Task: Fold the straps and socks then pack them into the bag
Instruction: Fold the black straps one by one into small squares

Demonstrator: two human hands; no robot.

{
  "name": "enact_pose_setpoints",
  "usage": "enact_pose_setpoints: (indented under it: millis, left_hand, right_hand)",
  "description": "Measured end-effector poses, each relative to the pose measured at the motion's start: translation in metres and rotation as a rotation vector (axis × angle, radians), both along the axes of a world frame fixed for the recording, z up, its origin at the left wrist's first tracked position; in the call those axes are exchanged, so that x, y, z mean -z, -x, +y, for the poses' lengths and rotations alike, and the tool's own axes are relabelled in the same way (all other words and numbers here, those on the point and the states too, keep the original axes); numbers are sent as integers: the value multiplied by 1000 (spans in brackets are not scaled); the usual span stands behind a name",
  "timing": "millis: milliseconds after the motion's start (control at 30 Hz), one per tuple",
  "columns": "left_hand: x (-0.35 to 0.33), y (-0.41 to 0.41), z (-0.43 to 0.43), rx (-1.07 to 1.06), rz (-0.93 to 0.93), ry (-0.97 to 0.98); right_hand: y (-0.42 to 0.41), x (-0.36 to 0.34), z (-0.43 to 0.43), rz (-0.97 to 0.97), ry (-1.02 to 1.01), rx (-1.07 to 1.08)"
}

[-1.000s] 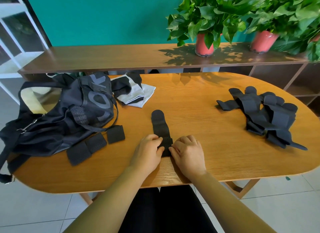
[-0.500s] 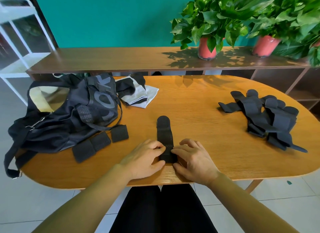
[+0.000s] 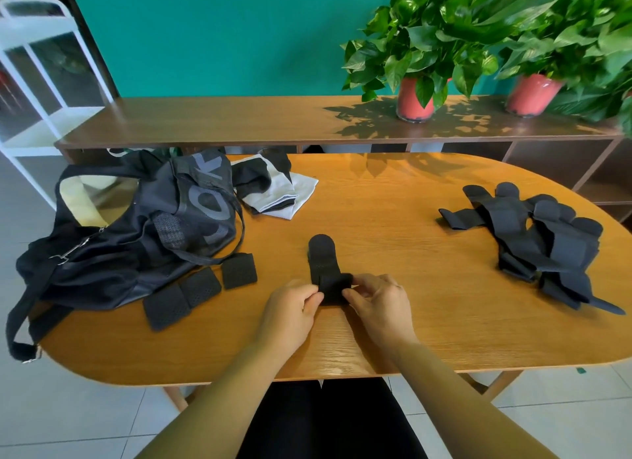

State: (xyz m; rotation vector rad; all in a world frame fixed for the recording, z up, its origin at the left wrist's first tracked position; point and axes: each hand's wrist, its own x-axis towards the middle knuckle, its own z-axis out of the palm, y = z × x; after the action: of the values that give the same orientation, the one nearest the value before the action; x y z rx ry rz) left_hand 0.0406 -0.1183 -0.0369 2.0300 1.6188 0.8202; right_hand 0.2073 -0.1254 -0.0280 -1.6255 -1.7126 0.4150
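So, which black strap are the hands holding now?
The lone strap in the middle, its near end pinched by the left hand and right hand; the pile at right lies untouched.

The sides of the folded near end of the black perforated strap (image 3: 321, 257) are covered by the fingertips of the left hand (image 3: 290, 308) and the right hand (image 3: 379, 304), so the number of folds cannot be told. The left part of the black-and-white folded socks (image 3: 287, 195) is hidden behind the black fabric bag (image 3: 136, 239). The overlapping pile of black straps (image 3: 547, 243) at the right cannot be counted. The orange wooden worktop (image 3: 410, 287) is cut off at the right edge.
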Motion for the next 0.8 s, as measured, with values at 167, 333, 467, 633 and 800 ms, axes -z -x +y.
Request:
enact_pose_setpoints:
  millis: [167, 333, 467, 633, 800]
  left_hand:
    - [3, -7, 4, -130, -3, 50]
    - [2, -9, 10, -154, 58, 119]
    - [0, -10, 15, -172, 54, 176]
    - [-6, -10, 14, -121, 143, 134]
    - [-6, -5, 14, 39, 300, 49]
  right_hand:
    - [10, -4, 2, -51, 17, 55]
    - [15, -6, 7, -126, 84, 80]
    - [17, -4, 11, -168, 100, 115]
    - [17, 0, 16, -270, 120, 145]
    - [16, 6, 19, -293, 56, 113]
